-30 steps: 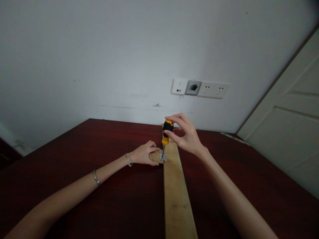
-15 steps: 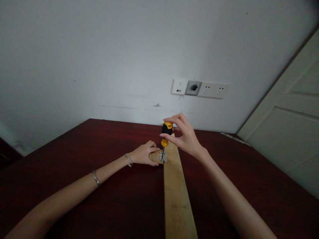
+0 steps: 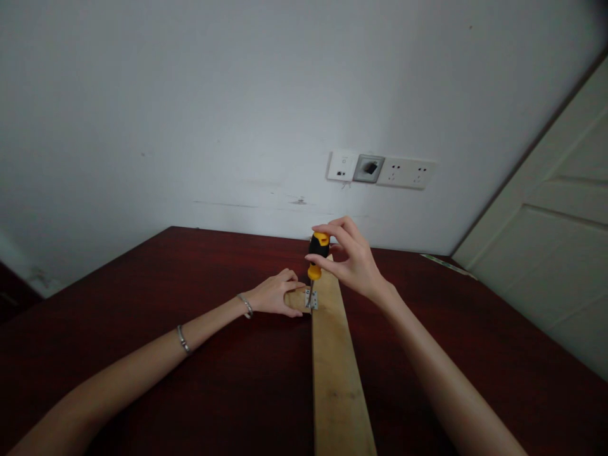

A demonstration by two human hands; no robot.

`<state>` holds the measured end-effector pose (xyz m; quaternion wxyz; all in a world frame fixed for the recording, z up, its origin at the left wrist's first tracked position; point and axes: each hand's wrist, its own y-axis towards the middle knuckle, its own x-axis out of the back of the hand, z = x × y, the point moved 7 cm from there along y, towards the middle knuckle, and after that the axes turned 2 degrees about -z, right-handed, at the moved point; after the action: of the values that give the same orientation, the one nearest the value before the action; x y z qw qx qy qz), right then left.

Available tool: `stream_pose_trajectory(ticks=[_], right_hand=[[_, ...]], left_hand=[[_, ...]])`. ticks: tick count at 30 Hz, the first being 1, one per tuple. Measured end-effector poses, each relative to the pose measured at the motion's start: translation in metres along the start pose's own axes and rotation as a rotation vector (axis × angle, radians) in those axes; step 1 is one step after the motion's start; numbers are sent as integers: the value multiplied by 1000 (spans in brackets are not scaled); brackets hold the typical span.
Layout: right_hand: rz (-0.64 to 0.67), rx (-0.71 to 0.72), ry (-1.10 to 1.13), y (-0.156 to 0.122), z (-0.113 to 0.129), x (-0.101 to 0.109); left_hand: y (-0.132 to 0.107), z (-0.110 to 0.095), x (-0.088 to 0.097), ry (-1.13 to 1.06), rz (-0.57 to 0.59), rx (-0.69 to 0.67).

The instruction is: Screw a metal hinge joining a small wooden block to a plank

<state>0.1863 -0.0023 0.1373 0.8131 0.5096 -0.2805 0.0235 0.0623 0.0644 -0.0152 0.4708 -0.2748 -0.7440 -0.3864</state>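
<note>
My right hand grips the yellow and black handle of a screwdriver, thumb and fingers closed around it. Its shaft points down at a small metal hinge; the exact spot where the tip rests is too small to make out. The hinge spans a short wooden block and the left edge of a long wooden board. With thumb and fingers on its two sides, my left hand clasps the short block against the board.
Everything lies on a dark red table pushed up to a white wall. Sockets and switches are set in the wall above the table's back edge. A pale panelled door stands at the right, near a thin strip on the table.
</note>
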Motion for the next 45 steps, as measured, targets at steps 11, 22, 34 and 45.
stream_pose_trajectory(ticks=[11,22,34,45], right_hand=[[-29,-1,-36,0,1,4],[-64,4,-70,-1,2,7],[-43,3,-30,-2,0,3],[-42,12,-41,-2,-2,2]], left_hand=[[-1,0,1,-43,-20,-9],[-1,2,-1,-29,-7,-5],[0,1,1,-46,-18,-6],[0,0,1,-39,-10,-5]])
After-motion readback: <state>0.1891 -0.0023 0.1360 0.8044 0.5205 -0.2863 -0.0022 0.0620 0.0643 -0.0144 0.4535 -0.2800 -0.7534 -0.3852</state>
